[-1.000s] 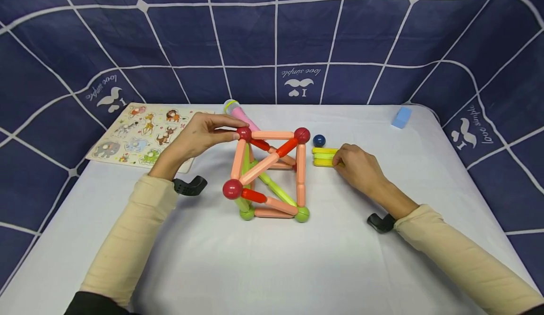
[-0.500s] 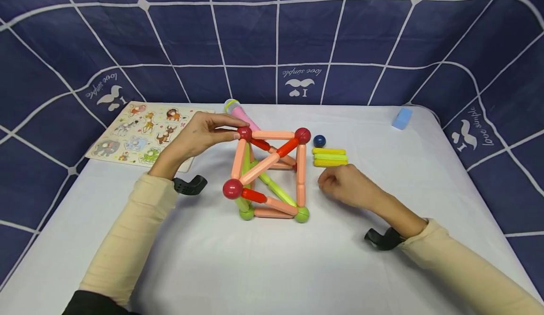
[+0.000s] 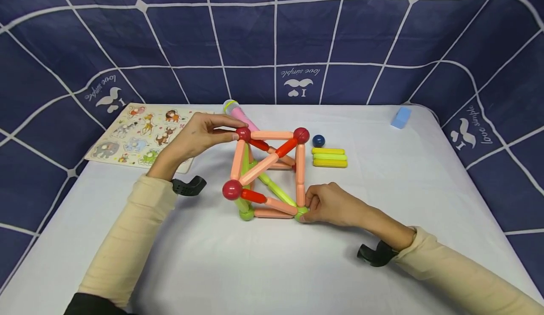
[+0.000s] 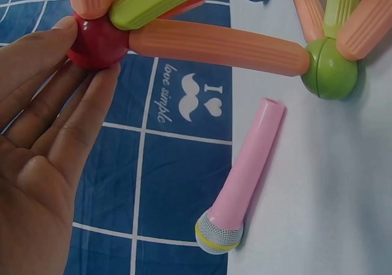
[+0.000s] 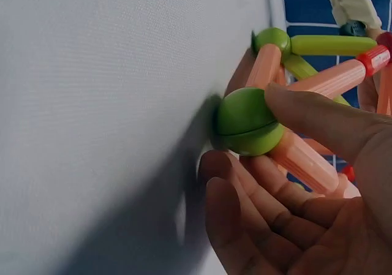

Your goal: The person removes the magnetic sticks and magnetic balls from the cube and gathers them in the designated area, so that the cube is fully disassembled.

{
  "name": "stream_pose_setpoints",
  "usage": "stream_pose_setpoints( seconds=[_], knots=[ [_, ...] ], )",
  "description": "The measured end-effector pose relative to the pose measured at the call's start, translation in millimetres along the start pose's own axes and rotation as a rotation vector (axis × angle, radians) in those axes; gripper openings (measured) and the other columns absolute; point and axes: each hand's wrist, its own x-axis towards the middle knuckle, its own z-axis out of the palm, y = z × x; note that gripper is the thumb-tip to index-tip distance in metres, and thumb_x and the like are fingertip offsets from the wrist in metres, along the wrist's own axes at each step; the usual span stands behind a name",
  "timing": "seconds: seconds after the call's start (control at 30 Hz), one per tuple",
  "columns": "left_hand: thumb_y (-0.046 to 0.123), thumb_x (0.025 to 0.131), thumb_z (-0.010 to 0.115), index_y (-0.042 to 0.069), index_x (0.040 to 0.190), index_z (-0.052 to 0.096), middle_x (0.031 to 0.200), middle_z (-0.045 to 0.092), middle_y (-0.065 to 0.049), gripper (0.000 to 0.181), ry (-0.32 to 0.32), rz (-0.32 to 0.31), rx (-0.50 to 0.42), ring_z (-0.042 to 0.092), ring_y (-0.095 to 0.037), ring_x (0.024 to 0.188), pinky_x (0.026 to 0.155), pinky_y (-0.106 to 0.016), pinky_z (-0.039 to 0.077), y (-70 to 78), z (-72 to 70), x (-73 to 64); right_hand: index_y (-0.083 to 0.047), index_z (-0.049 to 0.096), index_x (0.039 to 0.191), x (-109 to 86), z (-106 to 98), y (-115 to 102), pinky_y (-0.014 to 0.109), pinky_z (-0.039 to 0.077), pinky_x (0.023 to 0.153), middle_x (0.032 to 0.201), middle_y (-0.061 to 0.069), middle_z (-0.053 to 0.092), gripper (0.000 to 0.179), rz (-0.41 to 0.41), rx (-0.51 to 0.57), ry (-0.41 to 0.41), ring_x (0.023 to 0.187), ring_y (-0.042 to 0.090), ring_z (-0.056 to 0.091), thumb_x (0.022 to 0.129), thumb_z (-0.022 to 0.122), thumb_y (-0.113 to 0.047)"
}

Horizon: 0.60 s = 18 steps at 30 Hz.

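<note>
A cube-like frame of orange, red and green rods joined by balls stands mid-table. My left hand pinches the red ball at its upper back left corner, between thumb and fingertips. At the lower front right corner, my right hand holds the green ball, thumb on one side and fingers on the other. Another red ball sits at the upper front left, and a second green ball is below it on the table.
Beyond my right hand lie yellow and green rods in a stack of rows and a dark blue ball. A pink toy microphone is behind the frame. An animal puzzle board lies back left, a blue block back right.
My right hand has left the yellow and green rods and come forward and left to the frame's green ball. The left hand has kept its pinch on the red ball.
</note>
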Motion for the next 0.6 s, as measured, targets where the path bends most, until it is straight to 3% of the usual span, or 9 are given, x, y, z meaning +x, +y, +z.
stream_pose_setpoints(
  seconds=[0.27, 0.6],
  knots=[
    [0.002, 0.089, 0.07, 0.003, 0.119, 0.07, 0.119, 0.067, -0.012, 0.03, -0.063, 0.025, 0.014, 0.065, -0.021, 0.106, 0.087, -0.031, 0.054, 5.9, -7.5, -13.0, -0.007, 0.065, 0.092, -0.1, -15, 8, 0.026, 0.047, 0.061, 0.071, -0.003, 0.061, 0.024, -0.032, -0.004, 0.03, 0.065, 0.012, 0.056, 0.08, 0.082, -0.02],
    [0.005, 0.084, 0.078, 0.009, 0.103, 0.077, 0.105, 0.071, -0.006, 0.019, -0.181, 0.0, 0.171, 0.066, -0.019, 0.099, 0.084, -0.03, 0.055, 27.8, -16.1, -38.5, 0.0, 0.07, 0.107, 13.3, -32, 20, 0.028, 0.051, 0.063, 0.087, 0.005, 0.065, 0.025, -0.058, -0.081, 0.178, 0.069, 0.014, 0.059, 0.082, 0.075, -0.002]
  ],
)
